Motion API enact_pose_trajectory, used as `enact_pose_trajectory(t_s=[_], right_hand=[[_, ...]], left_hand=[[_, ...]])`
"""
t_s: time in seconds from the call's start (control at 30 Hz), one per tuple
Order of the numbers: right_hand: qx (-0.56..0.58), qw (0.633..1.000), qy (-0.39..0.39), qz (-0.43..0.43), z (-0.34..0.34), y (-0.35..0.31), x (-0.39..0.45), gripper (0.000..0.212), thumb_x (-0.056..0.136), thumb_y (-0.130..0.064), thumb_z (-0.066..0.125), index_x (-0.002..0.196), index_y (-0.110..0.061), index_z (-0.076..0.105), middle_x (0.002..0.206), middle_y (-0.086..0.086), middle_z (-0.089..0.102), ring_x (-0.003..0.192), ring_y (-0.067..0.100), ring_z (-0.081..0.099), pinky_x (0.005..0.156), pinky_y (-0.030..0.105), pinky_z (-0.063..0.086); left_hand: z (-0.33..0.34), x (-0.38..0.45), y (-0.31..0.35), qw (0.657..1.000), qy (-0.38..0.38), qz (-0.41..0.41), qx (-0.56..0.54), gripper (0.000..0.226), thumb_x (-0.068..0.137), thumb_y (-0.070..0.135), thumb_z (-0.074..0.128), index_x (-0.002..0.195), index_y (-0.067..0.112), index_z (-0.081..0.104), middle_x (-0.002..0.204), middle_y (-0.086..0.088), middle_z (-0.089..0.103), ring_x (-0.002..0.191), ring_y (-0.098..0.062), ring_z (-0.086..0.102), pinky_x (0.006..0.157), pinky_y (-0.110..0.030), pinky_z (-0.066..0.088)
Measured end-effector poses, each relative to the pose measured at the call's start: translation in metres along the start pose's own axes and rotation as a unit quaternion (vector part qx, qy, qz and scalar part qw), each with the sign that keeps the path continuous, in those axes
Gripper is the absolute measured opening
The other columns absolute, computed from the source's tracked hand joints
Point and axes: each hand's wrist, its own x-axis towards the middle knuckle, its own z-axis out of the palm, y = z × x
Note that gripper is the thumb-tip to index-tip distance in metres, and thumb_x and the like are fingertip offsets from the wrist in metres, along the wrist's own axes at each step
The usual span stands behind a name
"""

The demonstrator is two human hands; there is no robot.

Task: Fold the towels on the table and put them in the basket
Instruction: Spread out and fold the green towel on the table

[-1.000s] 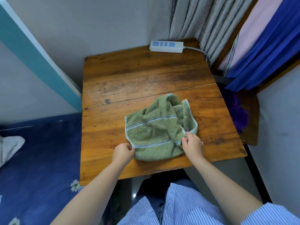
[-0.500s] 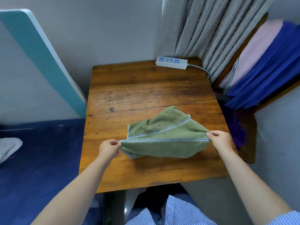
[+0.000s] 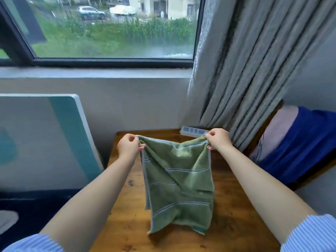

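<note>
The towel [image 3: 178, 180] is pinched at its top corners by both hands' fingers [image 3: 141, 146]; unevenly held, a crooked fold could be caused.

no readable text, no labels, no brands, no numbers, no signs anywhere in view

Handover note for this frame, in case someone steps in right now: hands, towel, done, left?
Left hand: pinches the towel's upper left corner.
Right hand: pinches the upper right corner.
Towel: green, held up over the table, hanging unfolded and wrinkled; whether its lower edge touches the wood is unclear.
Basket: not in view.
Done: towel picked up and opened out.
Left: lay it flat, fold it, put it in the basket. No other towels show on the table.
</note>
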Motion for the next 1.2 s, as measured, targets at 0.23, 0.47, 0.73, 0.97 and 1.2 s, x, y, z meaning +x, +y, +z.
enact_pose_trajectory(t_s=[0.23,0.47,0.73,0.97,1.2], right_hand=[[0.126,0.954,0.194,-0.193,-0.051,-0.102,0.019,0.024,0.092,-0.013,0.051,0.102,0.004,0.064,0.099,0.023,0.067,0.093,0.036,0.062,0.084,0.038,0.049],[0.119,0.961,0.170,-0.180,-0.033,-0.057,0.024,0.022,0.090,-0.014,0.053,0.097,0.004,0.065,0.088,0.022,0.066,0.083,0.037,0.062,0.077,0.044,0.052],[-0.112,0.992,-0.051,-0.025,0.048,0.064,-0.030,0.020,0.084,-0.012,0.054,0.067,-0.005,0.061,0.059,0.010,0.054,0.065,0.023,0.055,0.072,0.034,0.049],[-0.375,0.858,-0.341,0.089,0.099,0.149,-0.106,0.023,0.079,-0.007,0.047,0.058,-0.013,0.041,0.061,0.000,0.047,0.067,0.023,0.052,0.044,0.020,0.032],[-0.494,0.696,-0.508,0.120,0.104,0.172,-0.135,0.033,0.090,-0.012,0.047,0.057,-0.010,0.044,0.039,-0.005,0.052,0.035,0.006,0.046,0.039,0.014,0.035]], left_hand=[[-0.021,0.016,0.109,0.973,0.118,0.199,0.019,0.021,0.097,0.015,0.042,0.110,0.003,0.054,0.097,-0.008,0.054,0.089,-0.019,0.050,0.078,-0.028,0.045],[-0.074,0.048,0.072,0.987,0.122,0.107,-0.007,0.014,0.074,0.021,0.051,0.061,0.016,0.051,0.070,-0.006,0.055,0.084,-0.027,0.056,0.092,-0.052,0.049],[-0.076,0.007,-0.069,0.949,-0.078,-0.097,0.290,0.018,0.076,0.019,0.052,0.066,0.005,0.058,0.079,-0.015,0.057,0.087,-0.031,0.063,0.081,-0.042,0.055],[-0.076,-0.058,-0.166,0.701,-0.361,-0.216,0.576,0.031,0.090,0.018,0.051,0.114,0.001,0.055,0.101,-0.014,0.062,0.081,-0.022,0.056,0.061,-0.026,0.044],[-0.092,-0.091,-0.201,0.541,-0.493,-0.325,0.599,0.035,0.094,0.017,0.049,0.125,0.002,0.049,0.088,-0.004,0.054,0.068,-0.012,0.052,0.072,-0.026,0.047]])
